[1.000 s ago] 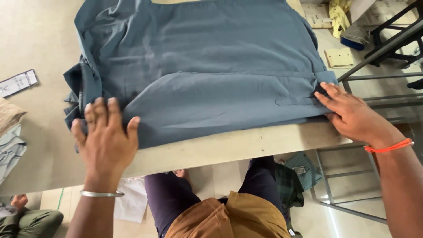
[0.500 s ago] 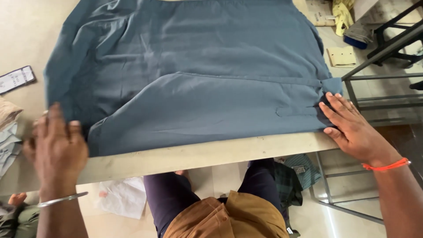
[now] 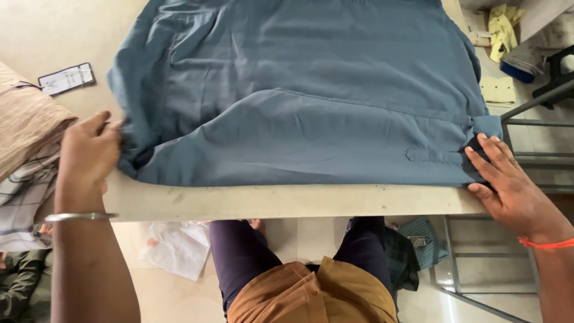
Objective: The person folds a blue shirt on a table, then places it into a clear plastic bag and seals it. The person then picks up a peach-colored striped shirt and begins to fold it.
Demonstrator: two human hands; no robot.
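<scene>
The left hand point(image 3: 89, 152) is pinching the left edge of the blue-grey garment point(image 3: 311, 96), fingers closed on the cloth. The garment is lying spread across the table point(image 3: 287, 200) between both hands. The right hand point(image 3: 508, 182) is pressing flat, fingers spread, on its right corner.

Head camera looks steeply down, close over the table point(image 3: 287, 202) edge.

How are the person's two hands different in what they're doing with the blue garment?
The left hand pinches the blue garment's side edge, fingers curled; the right hand lies flat, pressing its corner. The left wrist wears a metal bangle, the right an orange band. Both touch the garment.
</scene>
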